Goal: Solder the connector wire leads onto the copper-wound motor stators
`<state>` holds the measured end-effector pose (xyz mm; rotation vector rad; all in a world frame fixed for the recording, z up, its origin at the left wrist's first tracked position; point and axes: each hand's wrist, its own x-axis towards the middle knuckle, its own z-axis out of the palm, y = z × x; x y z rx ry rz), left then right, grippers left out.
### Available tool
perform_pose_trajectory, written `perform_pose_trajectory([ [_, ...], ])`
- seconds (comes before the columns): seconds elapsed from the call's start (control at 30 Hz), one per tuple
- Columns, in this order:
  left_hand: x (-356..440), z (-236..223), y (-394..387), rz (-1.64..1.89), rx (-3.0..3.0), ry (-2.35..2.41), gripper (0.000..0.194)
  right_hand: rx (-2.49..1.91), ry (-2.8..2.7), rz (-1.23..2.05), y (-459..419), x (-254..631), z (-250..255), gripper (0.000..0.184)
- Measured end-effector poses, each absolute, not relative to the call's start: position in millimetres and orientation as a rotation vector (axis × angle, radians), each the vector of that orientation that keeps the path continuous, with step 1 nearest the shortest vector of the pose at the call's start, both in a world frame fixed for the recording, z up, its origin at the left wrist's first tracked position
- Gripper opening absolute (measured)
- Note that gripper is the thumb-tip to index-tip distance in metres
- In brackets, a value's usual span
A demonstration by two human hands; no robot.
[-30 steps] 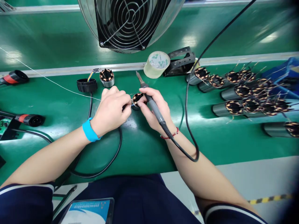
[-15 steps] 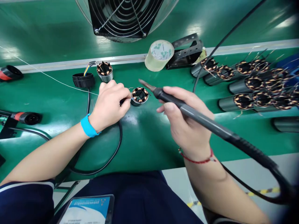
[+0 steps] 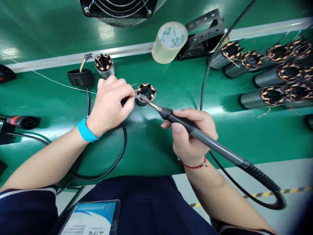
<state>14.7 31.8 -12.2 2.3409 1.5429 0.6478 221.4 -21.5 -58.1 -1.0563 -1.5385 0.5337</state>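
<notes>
My right hand [image 3: 193, 135] grips a soldering iron [image 3: 215, 140], its bare tip down at the near left rim of a motor stator [image 3: 146, 87] with copper windings. My left hand [image 3: 113, 101] is closed at the left of that stator, pinching a thin blue wire [image 3: 137, 97] whose end meets the rim by the iron's tip. A thin silvery wire [image 3: 61, 85], looking like solder, runs in from the left to the left hand; its end is hidden there. Behind this hand stands another stator [image 3: 105, 65] beside a black round cap [image 3: 80, 77] with coloured leads.
Several stators [image 3: 274, 96] lie in rows at the right. A roll of clear tape [image 3: 168, 42] and a black metal bracket [image 3: 202, 39] stand at the back, below a fan [image 3: 119, 8]. A black cable [image 3: 123, 143] loops under the left forearm.
My right hand has brought the soldering iron down and left, from beside the stator onto its near rim. The left hand keeps its pinch beside the stator. The view has shifted slightly.
</notes>
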Motion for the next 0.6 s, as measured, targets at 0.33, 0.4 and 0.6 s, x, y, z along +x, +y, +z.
perform_pose_trajectory([
  [0.33,16.4,-11.7,32.1,0.575,2.339,1.594,0.019,-1.034,-1.564,0.543,-21.7,222.0,-58.2,0.021],
  [0.4,17.2,-10.7,31.9,0.555,2.346,1.613,0.018,-1.033,-1.572,0.542,-21.8,222.4,-58.2,0.022],
  [0.6,17.6,-10.1,31.2,0.530,2.388,1.639,0.017,-1.046,-1.577,0.512,-22.3,223.3,-58.8,0.020],
])
